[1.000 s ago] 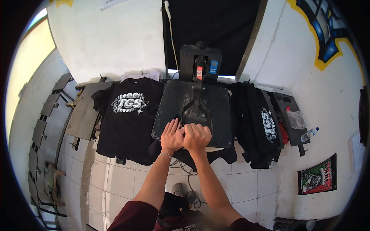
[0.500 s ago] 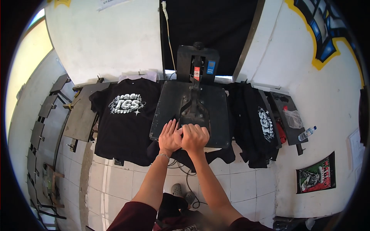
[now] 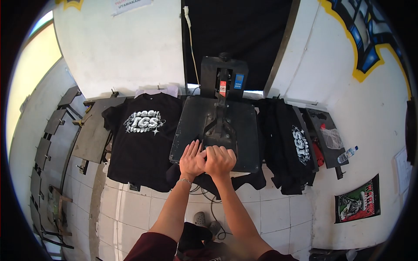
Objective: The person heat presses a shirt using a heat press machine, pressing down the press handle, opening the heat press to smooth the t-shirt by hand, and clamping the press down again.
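Note:
A black heat press [image 3: 246, 126] stands in the middle with its flat upper plate lowered over dark cloth that hangs out at the front. My right hand [image 3: 219, 161] is wrapped round the press's handle at the front. Beside it, my left hand [image 3: 191, 157] lies with fingers stretched out, its thumb side touching my right hand. A black T-shirt with a white print [image 3: 144, 148] is spread flat to the left of the press. To the right lie more black shirts [image 3: 283, 143], the top one with the same print turned sideways.
Grey boards [image 3: 93, 132] stand at the left. At the far right are a clear plastic bag [image 3: 332, 138] and a water bottle [image 3: 347, 154]. A cable [image 3: 213, 209] runs over the tiled floor near the feet. A poster [image 3: 358, 200] hangs on the right wall.
The view has shifted slightly, so the press and shirts sit a little lower in the picture. Both hands keep the same places on the press.

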### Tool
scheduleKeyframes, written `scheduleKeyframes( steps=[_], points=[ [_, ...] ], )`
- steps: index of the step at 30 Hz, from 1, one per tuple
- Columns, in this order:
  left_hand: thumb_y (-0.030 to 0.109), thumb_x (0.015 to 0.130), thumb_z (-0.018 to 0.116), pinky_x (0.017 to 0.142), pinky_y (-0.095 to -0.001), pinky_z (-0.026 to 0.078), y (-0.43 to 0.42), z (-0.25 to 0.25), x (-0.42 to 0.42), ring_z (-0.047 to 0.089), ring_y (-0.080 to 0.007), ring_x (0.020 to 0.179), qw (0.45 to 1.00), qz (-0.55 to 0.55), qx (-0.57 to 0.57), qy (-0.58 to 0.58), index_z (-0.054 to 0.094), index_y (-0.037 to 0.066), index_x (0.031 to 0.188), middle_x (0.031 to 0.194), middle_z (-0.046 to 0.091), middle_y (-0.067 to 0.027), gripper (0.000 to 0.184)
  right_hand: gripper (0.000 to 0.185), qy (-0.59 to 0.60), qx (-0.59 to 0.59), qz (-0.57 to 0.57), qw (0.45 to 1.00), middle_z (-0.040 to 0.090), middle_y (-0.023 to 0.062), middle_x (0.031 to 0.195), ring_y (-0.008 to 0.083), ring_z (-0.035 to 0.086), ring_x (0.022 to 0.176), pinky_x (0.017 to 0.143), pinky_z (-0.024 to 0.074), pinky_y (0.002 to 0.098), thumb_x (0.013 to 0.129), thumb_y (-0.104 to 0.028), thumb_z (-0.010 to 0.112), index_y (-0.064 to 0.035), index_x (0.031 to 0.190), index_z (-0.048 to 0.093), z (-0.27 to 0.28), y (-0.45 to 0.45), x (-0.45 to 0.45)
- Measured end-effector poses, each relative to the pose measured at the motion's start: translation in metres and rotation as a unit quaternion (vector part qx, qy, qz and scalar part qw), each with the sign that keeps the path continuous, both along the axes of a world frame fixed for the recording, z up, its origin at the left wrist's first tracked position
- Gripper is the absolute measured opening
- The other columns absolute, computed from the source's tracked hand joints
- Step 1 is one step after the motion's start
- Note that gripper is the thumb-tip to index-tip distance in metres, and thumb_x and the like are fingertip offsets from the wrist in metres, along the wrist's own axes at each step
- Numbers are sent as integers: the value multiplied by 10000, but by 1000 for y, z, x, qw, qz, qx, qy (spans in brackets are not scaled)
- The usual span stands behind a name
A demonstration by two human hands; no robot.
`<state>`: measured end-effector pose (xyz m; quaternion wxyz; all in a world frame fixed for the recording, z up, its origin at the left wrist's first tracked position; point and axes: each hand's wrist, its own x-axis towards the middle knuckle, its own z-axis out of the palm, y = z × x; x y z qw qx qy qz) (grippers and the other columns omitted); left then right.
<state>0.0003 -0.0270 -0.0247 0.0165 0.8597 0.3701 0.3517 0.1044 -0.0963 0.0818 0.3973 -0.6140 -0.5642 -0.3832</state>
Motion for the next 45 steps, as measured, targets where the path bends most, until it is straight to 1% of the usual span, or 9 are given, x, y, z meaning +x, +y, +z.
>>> scheduleKeyframes(
  steps=[1, 4, 7, 10, 13, 16, 19, 36, 45],
  points=[
    [430, 911, 585, 1178, -444, 401, -1, 0, 0, 563, -314, 1374, 1000, 1, 1, 0, 681, 41, 1307, 1441, 619, -188, 563, 283, -3, -9, -2, 1000, 477, -15, 542, 175, 479, 510, 519, 313, 337, 792, -185, 668, -160, 573, 490, 0, -1, 0],
    [426, 906, 588, 1179, -445, 399, -1, -1, -1, 563, -315, 1374, 1000, -4, 2, -2, 683, 40, 1301, 1442, 619, -189, 560, 243, 8, 12, 4, 1000, 453, -6, 536, 196, 457, 495, 519, 307, 351, 720, -200, 612, -157, 557, 436, -1, 2, 0],
    [426, 906, 586, 1180, -446, 399, 0, -3, -1, 564, -314, 1374, 1000, -6, 6, 0, 681, 40, 1303, 1444, 617, -188, 562, 244, 12, -4, -3, 1000, 455, -6, 537, 193, 460, 498, 521, 307, 351, 722, -201, 610, -156, 556, 437, -4, 2, 0],
    [425, 906, 585, 1177, -446, 403, 1, -5, -1, 565, -314, 1372, 1000, -4, 7, 0, 680, 41, 1305, 1444, 618, -186, 562, 241, 11, 4, -5, 1000, 455, -6, 536, 190, 461, 499, 523, 305, 349, 721, -201, 608, -156, 555, 438, -3, 2, -1],
    [418, 907, 589, 1174, -446, 408, 1, -3, -1, 567, -314, 1371, 1000, -5, 5, 0, 680, 45, 1311, 1440, 623, -184, 557, 293, 10, -15, 3, 1000, 475, -15, 543, 175, 474, 510, 519, 307, 333, 795, -159, 673, -159, 569, 486, 2, -3, -1],
    [419, 909, 588, 1176, -445, 405, 1, -4, -1, 566, -315, 1373, 1000, -8, 9, -2, 681, 48, 1314, 1443, 620, -185, 557, 293, 4, -14, -1, 1000, 473, -15, 541, 173, 470, 505, 518, 305, 331, 795, -155, 670, -159, 568, 485, -2, -2, 0],
    [422, 910, 590, 1179, -443, 403, 1, -4, -1, 565, -315, 1373, 1000, -4, 2, 4, 686, 50, 1310, 1444, 619, -187, 554, 243, 11, -1, -6, 1000, 449, -10, 532, 182, 454, 491, 522, 295, 345, 715, -208, 609, -160, 550, 436, -6, 1, -1],
    [415, 910, 583, 1172, -444, 409, 0, -4, -1, 571, -316, 1370, 1000, -6, 12, -7, 703, 51, 1279, 1433, 627, -192, 533, 236, 8, -2, -6, 1000, 469, -11, 538, 184, 470, 498, 526, 307, 343, 713, -214, 617, -162, 558, 448, -6, 1, 0],
    [454, 893, 600, 1182, -439, 397, -2, -3, 1, 559, -312, 1381, 1000, 5, -11, -8, 704, 60, 1287, 1440, 622, -190, 567, 235, 3, 14, 1, 1000, 470, -8, 538, 192, 478, 499, 517, 310, 349, 713, -208, 619, -159, 559, 448, -1, 2, 0]
  ],
)
